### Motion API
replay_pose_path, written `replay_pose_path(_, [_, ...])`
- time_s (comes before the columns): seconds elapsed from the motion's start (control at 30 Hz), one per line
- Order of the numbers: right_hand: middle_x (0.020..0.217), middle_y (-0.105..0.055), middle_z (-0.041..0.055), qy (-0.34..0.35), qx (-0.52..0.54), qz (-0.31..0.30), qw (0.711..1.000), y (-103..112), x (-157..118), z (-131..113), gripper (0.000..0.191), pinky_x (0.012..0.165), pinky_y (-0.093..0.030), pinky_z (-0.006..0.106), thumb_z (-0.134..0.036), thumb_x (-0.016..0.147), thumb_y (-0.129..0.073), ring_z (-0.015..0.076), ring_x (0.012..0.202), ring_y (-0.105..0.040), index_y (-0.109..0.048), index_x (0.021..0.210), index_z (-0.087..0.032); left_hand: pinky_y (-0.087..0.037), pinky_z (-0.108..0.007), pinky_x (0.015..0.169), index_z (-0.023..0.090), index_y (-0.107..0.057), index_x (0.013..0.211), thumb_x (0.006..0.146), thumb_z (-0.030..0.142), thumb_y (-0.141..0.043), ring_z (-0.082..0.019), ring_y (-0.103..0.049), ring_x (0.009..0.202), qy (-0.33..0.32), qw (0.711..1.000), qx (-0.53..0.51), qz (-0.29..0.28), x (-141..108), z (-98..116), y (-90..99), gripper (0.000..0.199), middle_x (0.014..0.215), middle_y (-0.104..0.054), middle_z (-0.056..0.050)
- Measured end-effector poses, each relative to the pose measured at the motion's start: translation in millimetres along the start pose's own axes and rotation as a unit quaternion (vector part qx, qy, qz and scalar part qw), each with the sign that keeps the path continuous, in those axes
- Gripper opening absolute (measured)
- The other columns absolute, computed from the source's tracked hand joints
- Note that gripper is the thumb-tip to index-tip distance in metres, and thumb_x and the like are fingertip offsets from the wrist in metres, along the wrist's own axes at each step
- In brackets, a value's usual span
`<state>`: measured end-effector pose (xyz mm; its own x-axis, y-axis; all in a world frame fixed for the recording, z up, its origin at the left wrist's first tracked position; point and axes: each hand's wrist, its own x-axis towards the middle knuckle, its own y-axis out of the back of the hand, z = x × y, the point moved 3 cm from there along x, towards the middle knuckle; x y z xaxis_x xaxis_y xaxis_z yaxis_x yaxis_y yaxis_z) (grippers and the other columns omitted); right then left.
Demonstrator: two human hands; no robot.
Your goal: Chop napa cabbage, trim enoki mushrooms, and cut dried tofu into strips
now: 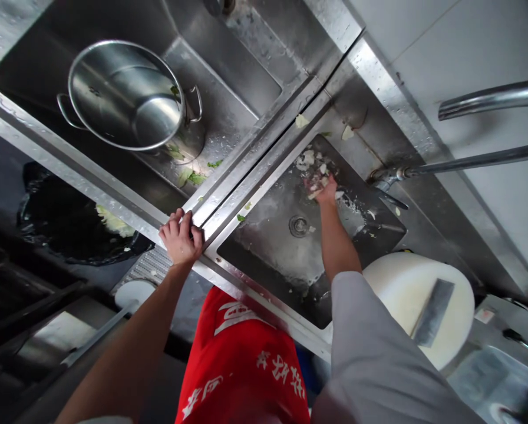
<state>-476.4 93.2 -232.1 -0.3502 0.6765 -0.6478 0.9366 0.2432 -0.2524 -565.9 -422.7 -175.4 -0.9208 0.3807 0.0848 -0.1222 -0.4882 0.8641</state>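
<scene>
My left hand (181,238) leans on the front metal edge (208,227) between two sinks, its fingers curled over the steel. Deep in the right-hand sink (268,235), my right hand (326,189) is closed around pale vegetable scraps (313,193) near the back corner. Its fingertips are partly hidden and blurred. More whitish scraps (308,158) lie wet beside it. A round drain (298,226) shows in the sink floor, with foamy water around it. Bits of leaf (241,218) stick to the sink's rim.
A steel pot (126,97) with two handles stands in the left sink among green leaves (197,178). A faucet (390,176) is at the right. Below it, a cleaver (434,312) lies on a round white chopping block (458,294). A black-lined bin (69,218) sits left.
</scene>
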Motion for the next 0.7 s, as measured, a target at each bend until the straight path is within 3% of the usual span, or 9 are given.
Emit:
replay_pose_path(0.1, [0.07,-0.063,-0.0004,-0.02,-0.001,-0.025,0.999,-55.8,14.8,5.1,0.031,0.061,-0.06,0.032,-0.04,0.1,-0.036,0.0165,0.066,-0.064,-0.052,0.079,-0.025,-0.03,-0.056,0.114,0.013,-0.062,0.143,0.096,0.029,-0.049,-0.04,-0.046,0.14,0.009,1.0,-0.003,-0.001,-0.4,0.2,0.1,0.051,0.153,-0.054,-0.022])
replay_pose_path(0.2, [0.064,-0.054,-0.0036,-0.019,-0.069,0.01,0.997,-100.6,25.1,4.8,0.029,0.051,-0.05,0.024,-0.037,0.101,-0.036,0.013,0.055,-0.056,-0.05,0.079,-0.024,-0.03,-0.056,0.113,0.012,-0.062,0.143,0.095,0.029,-0.049,-0.04,-0.047,0.14,0.012,1.0,-0.003,-0.008,-0.6,0.9,-0.2,0.052,0.153,-0.054,-0.023])
replay_pose_path(0.3, [0.064,-0.049,-0.0063,-0.003,-0.117,0.065,0.991,-127.5,16.8,10.3,0.024,0.044,-0.039,0.019,-0.032,0.101,-0.035,0.0109,0.049,-0.049,-0.048,0.083,-0.025,-0.029,-0.056,0.113,0.012,-0.062,0.143,0.094,0.029,-0.049,-0.04,-0.046,0.14,0.017,1.0,-0.004,-0.016,0.1,1.9,-0.1,0.053,0.153,-0.054,-0.022])
replay_pose_path(0.37, [0.067,-0.049,-0.0071,0.026,-0.138,0.107,0.984,-133.8,-4.5,14.2,0.017,0.042,-0.035,0.018,-0.031,0.1,-0.039,0.0107,0.05,-0.049,-0.049,0.088,-0.025,-0.028,-0.056,0.114,0.014,-0.062,0.143,0.093,0.029,-0.05,-0.04,-0.046,0.141,0.026,0.999,-0.009,-0.019,0.7,2.8,0.7,0.054,0.154,-0.053,-0.021])
replay_pose_path(0.43, [0.071,-0.052,-0.0065,0.052,-0.149,0.139,0.978,-135.2,-39.5,15.5,0.011,0.042,-0.034,0.018,-0.031,0.098,-0.043,0.0111,0.054,-0.051,-0.051,0.093,-0.025,-0.027,-0.056,0.115,0.015,-0.062,0.143,0.093,0.029,-0.051,-0.039,-0.045,0.142,0.031,0.999,-0.014,-0.02,1.2,4.0,1.9,0.054,0.154,-0.053,-0.021])
replay_pose_path(0.53, [0.085,-0.06,-0.0028,0.093,-0.121,0.126,0.98,-145.7,-114.6,16.0,0.014,0.045,-0.038,0.017,-0.035,0.1,-0.042,0.0117,0.067,-0.06,-0.053,0.1,-0.026,-0.027,-0.056,0.116,0.015,-0.061,0.144,0.093,0.03,-0.05,-0.039,-0.044,0.143,0.03,0.999,-0.017,-0.022,1.2,4.7,2.6,0.054,0.154,-0.053,-0.02])
replay_pose_path(0.63, [0.094,-0.066,-0.002,0.113,-0.11,0.059,0.986,-184.7,-208.6,33.3,0.02,0.052,-0.045,0.015,-0.045,0.101,-0.046,0.0108,0.078,-0.065,-0.055,0.104,-0.026,-0.026,-0.057,0.117,0.017,-0.06,0.145,0.093,0.029,-0.051,-0.039,-0.043,0.144,0.033,0.999,-0.02,-0.024,0.3,2.2,1.3,0.054,0.156,-0.051,-0.019])
replay_pose_path(0.7, [0.101,-0.068,-0.0063,0.037,-0.13,-0.081,0.988,-229.9,-273.6,65.3,0.024,0.059,-0.048,0.012,-0.049,0.103,-0.046,0.0075,0.087,-0.067,-0.055,0.116,-0.031,-0.025,-0.059,0.118,0.016,-0.059,0.146,0.093,0.029,-0.052,-0.04,-0.041,0.146,0.033,0.998,-0.033,-0.032,-0.3,0.0,-0.6,0.054,0.158,-0.049,-0.02])
